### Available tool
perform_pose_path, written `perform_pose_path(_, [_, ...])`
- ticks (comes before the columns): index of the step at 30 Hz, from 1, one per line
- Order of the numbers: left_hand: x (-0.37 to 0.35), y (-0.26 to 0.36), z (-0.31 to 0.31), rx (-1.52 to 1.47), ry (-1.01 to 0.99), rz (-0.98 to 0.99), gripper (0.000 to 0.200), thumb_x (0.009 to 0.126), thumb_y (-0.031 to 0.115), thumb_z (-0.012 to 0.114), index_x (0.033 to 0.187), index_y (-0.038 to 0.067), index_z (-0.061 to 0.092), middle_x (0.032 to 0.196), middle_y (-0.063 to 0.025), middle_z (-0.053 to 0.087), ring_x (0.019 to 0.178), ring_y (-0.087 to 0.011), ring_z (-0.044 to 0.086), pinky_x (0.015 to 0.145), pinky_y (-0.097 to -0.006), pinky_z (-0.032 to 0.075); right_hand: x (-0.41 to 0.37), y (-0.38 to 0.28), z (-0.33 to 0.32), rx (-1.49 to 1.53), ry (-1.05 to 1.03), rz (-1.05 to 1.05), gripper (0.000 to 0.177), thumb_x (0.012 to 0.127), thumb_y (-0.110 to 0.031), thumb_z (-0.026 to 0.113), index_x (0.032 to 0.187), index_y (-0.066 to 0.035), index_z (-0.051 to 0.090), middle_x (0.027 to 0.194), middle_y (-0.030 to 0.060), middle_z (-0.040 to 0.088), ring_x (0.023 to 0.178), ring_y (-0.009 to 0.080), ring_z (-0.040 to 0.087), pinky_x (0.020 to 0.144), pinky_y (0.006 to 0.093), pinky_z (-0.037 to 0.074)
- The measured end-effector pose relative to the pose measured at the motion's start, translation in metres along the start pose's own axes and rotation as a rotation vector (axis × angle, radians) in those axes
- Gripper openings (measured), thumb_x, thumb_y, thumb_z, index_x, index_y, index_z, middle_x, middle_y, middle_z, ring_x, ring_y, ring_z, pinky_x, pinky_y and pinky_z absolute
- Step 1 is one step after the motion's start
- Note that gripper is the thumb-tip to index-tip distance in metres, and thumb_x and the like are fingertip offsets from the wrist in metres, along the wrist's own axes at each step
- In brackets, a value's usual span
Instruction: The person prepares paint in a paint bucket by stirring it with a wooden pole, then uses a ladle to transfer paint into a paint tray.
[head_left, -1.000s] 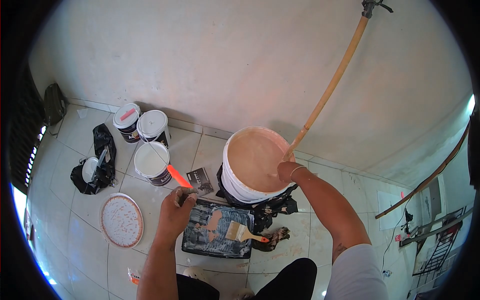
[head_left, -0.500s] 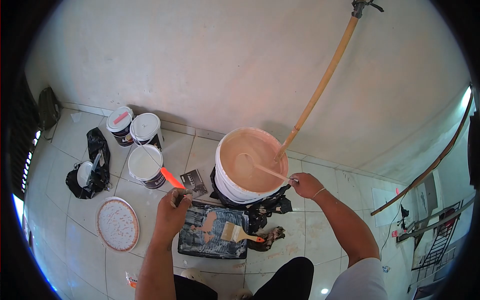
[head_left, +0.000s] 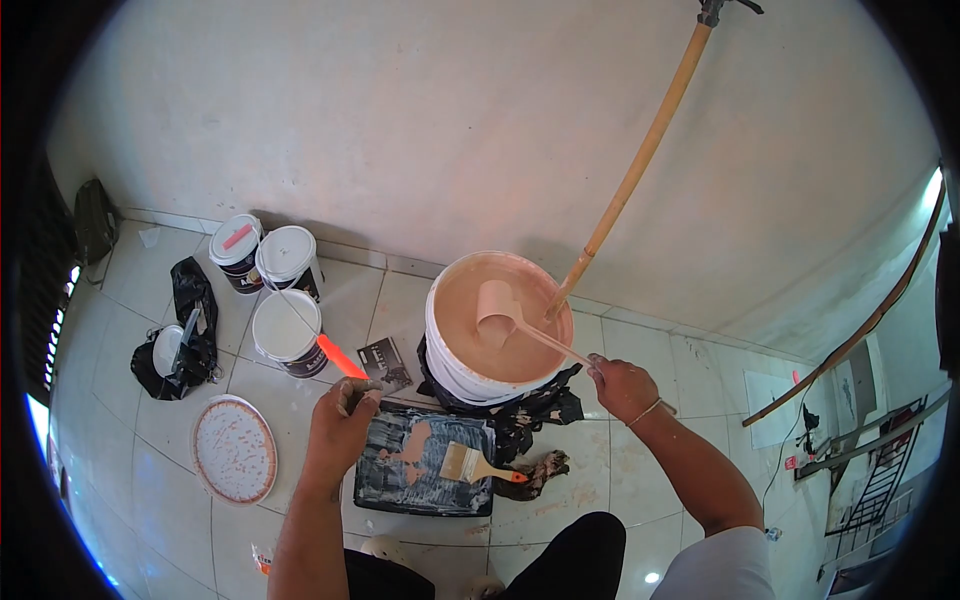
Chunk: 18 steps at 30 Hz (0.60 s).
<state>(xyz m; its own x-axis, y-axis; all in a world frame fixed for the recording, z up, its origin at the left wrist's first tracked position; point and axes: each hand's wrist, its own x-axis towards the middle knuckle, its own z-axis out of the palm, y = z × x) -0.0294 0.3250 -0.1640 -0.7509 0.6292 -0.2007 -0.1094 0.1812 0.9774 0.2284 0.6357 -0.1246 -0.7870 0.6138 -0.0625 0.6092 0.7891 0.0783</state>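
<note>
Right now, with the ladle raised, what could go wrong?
The paint-coated ladle in the right hand could drip on the floor tiles once past the paint bucket rim.
The bamboo pole leaning in the bucket could slide if bumped.
The left hand, closed on an orange-handled tool, could jog the paint tray.

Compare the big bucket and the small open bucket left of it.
The big bucket holds peach paint, the small open bucket white. The big bucket is far wider and taller than the small one. The right hand holds a ladle over the big bucket, not the small one. Both are round and lidless.
</note>
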Motion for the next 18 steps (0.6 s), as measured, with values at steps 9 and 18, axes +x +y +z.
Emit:
perform_pose_path(9, [0.006, -0.009, -0.003, -0.013, 0.002, -0.002, 0.014, 0.088, 0.008, 0.058, 0.097, -0.002, 0.060, 0.079, -0.0011, 0.057, 0.073, -0.0082, 0.051, 0.070, -0.0246, 0.043, -0.023, -0.001, -0.001, -0.058, 0.127, -0.008, 0.027, 0.091, -0.023, 0.057, 0.115, -0.014, 0.064, 0.079, 0.0116, 0.063, 0.065, 0.0303, 0.063, 0.058, 0.0400, 0.053])
perform_pose_path(18, [0.007, -0.009, -0.004, 0.013, -0.013, -0.003, 0.015, 0.089, 0.008, 0.057, 0.098, -0.004, 0.060, 0.080, -0.0019, 0.059, 0.074, -0.0085, 0.053, 0.070, -0.0244, 0.044, -0.025, 0.003, -0.014, -0.089, 0.324, -0.047, 0.029, 0.088, -0.020, 0.060, 0.116, -0.013, 0.064, 0.075, 0.0099, 0.060, 0.062, 0.0265, 0.062, 0.053, 0.0375, 0.051])
